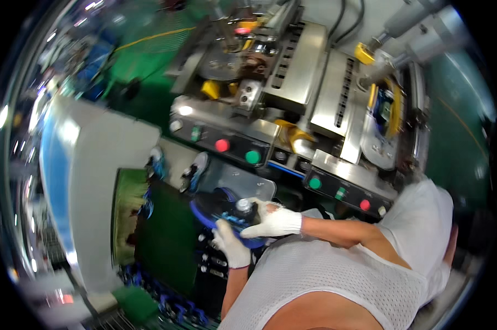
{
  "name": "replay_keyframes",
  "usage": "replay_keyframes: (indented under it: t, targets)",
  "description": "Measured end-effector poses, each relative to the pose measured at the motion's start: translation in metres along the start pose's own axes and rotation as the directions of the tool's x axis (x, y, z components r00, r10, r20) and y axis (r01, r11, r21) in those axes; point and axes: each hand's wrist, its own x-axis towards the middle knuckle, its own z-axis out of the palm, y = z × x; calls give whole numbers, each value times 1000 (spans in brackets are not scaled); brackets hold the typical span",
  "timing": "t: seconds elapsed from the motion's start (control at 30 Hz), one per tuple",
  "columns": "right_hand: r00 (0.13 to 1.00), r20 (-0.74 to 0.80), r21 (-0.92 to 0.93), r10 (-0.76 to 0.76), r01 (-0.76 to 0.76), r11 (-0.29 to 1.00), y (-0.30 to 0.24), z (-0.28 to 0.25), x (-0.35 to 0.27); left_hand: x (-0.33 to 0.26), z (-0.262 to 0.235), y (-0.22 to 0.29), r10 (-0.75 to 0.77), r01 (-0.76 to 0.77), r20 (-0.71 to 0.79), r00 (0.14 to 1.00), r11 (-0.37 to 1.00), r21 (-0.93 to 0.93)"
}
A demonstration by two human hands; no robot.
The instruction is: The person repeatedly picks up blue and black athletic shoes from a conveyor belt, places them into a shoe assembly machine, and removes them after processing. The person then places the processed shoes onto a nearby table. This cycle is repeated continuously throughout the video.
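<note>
In front of my body, both white-gloved hands hold a dark shoe (210,207) with bright blue edging. My left hand (232,246) grips its near left side, thumb up against the upper. On the other side, my right hand (275,221) is closed around the shoe's right part. Between the hands a silvery round metal piece (243,205) stands up from the shoe's opening; its kind is blurred. The fingers under the shoe are hidden. Just beyond the shoe lies a grey plastic tray (251,179).
A two-station metal machine (298,71) stands ahead, with red and green push buttons (253,157) along its front. Two more shoes (194,171) sit left of the tray. A green-topped surface (163,236) and pale panel (103,192) are at left; several blue-and-black shoes (177,305) lie below.
</note>
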Motion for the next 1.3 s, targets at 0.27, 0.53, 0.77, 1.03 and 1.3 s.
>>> replay_keyframes:
  t: [0.27, 0.53, 0.77, 1.03, 1.3]
  targets:
    - [992, 4, 129, 124, -123, 984, 32, 10, -21, -16, 23, -32, -274, 313, 154, 949, 788, -530]
    - [991, -55, 23, 123, -122, 992, 20, 2, -25, -21, 33, -39, -316, 363, 189, 930, 701, -614]
    - [993, 31, 131, 110, -113, 985, 17, 3, -30, -27, 35, -50, -288, 298, 104, 952, 795, -528]
    - [983, 49, 20, 179, -180, 983, 23, 1, -33, -31, 41, -64, -302, 301, 98, 948, 756, -581]
    - [986, 97, 70, 133, -140, 988, 24, -3, -38, -36, 47, -76, -307, 340, 165, 937, 704, -624]
